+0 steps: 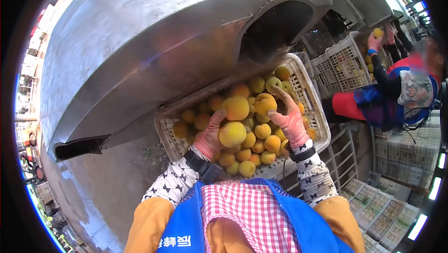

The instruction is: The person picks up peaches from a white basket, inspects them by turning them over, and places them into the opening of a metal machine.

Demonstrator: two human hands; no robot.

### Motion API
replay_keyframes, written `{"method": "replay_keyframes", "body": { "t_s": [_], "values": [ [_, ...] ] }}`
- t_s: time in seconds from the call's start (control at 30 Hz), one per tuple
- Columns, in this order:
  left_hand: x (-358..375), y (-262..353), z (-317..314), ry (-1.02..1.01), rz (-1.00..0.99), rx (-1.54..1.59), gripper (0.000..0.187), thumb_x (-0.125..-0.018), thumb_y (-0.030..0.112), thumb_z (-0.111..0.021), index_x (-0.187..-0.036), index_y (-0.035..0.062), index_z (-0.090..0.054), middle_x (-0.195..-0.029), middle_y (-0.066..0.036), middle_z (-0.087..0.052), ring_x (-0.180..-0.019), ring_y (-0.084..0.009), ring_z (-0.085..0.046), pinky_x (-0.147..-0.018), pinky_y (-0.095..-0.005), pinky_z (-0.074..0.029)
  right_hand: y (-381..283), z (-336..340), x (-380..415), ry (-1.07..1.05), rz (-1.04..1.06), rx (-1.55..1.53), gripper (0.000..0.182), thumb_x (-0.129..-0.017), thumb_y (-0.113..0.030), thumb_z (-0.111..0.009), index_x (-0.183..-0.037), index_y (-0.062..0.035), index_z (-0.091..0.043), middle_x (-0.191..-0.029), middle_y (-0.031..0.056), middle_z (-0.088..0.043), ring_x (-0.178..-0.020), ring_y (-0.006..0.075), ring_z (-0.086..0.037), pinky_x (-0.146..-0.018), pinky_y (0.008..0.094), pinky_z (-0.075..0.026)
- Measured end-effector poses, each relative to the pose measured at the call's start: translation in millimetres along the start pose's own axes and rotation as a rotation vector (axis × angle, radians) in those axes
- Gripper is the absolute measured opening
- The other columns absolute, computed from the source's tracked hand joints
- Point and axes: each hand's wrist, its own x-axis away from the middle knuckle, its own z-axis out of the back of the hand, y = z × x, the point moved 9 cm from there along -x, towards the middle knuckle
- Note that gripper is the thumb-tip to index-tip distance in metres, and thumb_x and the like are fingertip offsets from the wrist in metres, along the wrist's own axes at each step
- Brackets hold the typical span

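Note:
A white plastic crate (322, 123) full of yellow peaches (262, 131) sits in front of me. My left hand (211, 136), in a pink glove, holds a greenish-yellow peach (232, 134) above the pile. An orange-yellow peach (235, 108) rests at that hand's thumb tip and appears held along with it. My right hand (291, 123), also gloved, grips another peach (265, 104) between thumb and fingers, close to the first two. Parts of the fingers are hidden behind the fruit.
A large metal machine housing (140, 71) with a dark chute opening (275, 29) stands over the crate's far side. At right, a co-worker (396, 85) holds a peach beside another crate (343, 64). Stacked crates (380, 211) and a metal rack (343, 157) are at lower right.

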Motion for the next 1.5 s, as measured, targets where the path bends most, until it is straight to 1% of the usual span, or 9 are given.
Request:
{"method": "replay_keyframes", "body": {
  "t_s": [0.4,0.73,0.8,0.83,0.97,1.03,1.17,1.23,1.5],
  "values": [
    [0,51,-70,-0.411,-0.131,0.02,0.068,-0.097,0.052,-0.057,-0.139,-0.0002,-0.048,-0.132,-0.018,-0.059,-0.118,-0.026,-0.062,-0.101,-0.0386,-0.053,-101,-16,-23,0.167,0.3,0.392,0.065,-0.075,-0.013,-0.075,-0.135,-0.0013,-0.055,-0.118,0.0162,-0.058,-0.106,0.0301,-0.061,-0.093,0.0376,-0.05],
    [4,54,-36,-0.055,-0.201,-0.226,0.055,-0.094,0.035,-0.068,-0.137,0.0038,-0.053,-0.123,-0.007,-0.063,-0.108,-0.0167,-0.062,-0.093,-0.0305,-0.052,-73,-58,-144,0.321,0.583,1.202,0.059,-0.081,-0.026,-0.076,-0.126,0.0043,-0.053,-0.112,0.0246,-0.061,-0.103,0.0406,-0.059,-0.088,0.0434,-0.05],
    [6,68,-47,-0.026,-0.354,-0.345,0.055,-0.091,0.029,-0.073,-0.136,0.0045,-0.054,-0.123,-0.004,-0.063,-0.112,-0.0144,-0.059,-0.098,-0.0298,-0.047,-99,-29,-137,0.238,0.304,0.512,0.061,-0.079,-0.026,-0.078,-0.126,0.0044,-0.055,-0.114,0.0238,-0.06,-0.101,0.0406,-0.059,-0.086,0.0446,-0.051],
    [5,73,-45,-0.022,-0.419,-0.457,0.065,-0.088,0.029,-0.076,-0.142,0.0046,-0.049,-0.13,-0.007,-0.06,-0.116,-0.0187,-0.06,-0.1,-0.0336,-0.048,-136,-34,-105,0.325,0.645,0.653,0.065,-0.077,-0.026,-0.081,-0.129,0.0045,-0.055,-0.116,0.0226,-0.06,-0.103,0.0383,-0.06,-0.088,0.0431,-0.05],
    [9,90,-67,0.019,-0.51,-0.563,0.071,-0.084,0.025,-0.081,-0.143,0.0043,-0.048,-0.133,-0.008,-0.059,-0.12,-0.0196,-0.058,-0.103,-0.0349,-0.047,-98,-53,-41,-0.145,0.213,0.358,0.082,-0.077,-0.027,-0.083,-0.143,0.0039,-0.045,-0.129,0.0194,-0.058,-0.121,0.0282,-0.057,-0.105,0.0371,-0.044],
    [13,102,-90,0.169,-0.832,-1.368,0.076,-0.081,0.023,-0.084,-0.144,0.0041,-0.046,-0.136,-0.009,-0.057,-0.124,-0.0199,-0.055,-0.105,-0.0359,-0.045,-79,-61,-27,-0.198,0.176,0.302,0.085,-0.077,-0.027,-0.083,-0.145,0.004,-0.043,-0.132,0.0186,-0.057,-0.124,0.0261,-0.055,-0.107,0.0366,-0.043],
    [4,101,-92,0.095,-0.703,-1.149,0.071,-0.084,0.021,-0.08,-0.145,0.0048,-0.047,-0.138,-0.009,-0.056,-0.125,-0.0196,-0.054,-0.106,-0.0356,-0.044,-75,-47,-25,-0.119,0.052,-0.187,0.09,-0.077,-0.024,-0.084,-0.149,0.004,-0.036,-0.139,0.0161,-0.053,-0.127,0.0226,-0.052,-0.109,0.0357,-0.04],
    [-18,71,-73,-0.113,-0.204,-0.231,0.063,-0.088,0.02,-0.075,-0.143,0.0039,-0.049,-0.137,-0.009,-0.057,-0.123,-0.0187,-0.054,-0.105,-0.0343,-0.043,-77,-39,-25,-0.119,0.06,-0.153,0.094,-0.077,-0.03,-0.084,-0.149,0.0047,-0.034,-0.138,0.016,-0.052,-0.128,0.0226,-0.051,-0.109,0.0354,-0.04],
    [-13,86,-92,-0.086,-0.523,-0.826,0.047,-0.094,0.022,-0.07,-0.135,0.0026,-0.057,-0.13,-0.006,-0.061,-0.116,-0.0161,-0.057,-0.103,-0.0311,-0.044,-80,-36,-22,-0.189,-0.042,-0.35,0.09,-0.078,-0.04,-0.08,-0.144,0.0065,-0.041,-0.134,0.0144,-0.055,-0.122,0.024,-0.055,-0.106,0.0355,-0.042]
  ]
}}
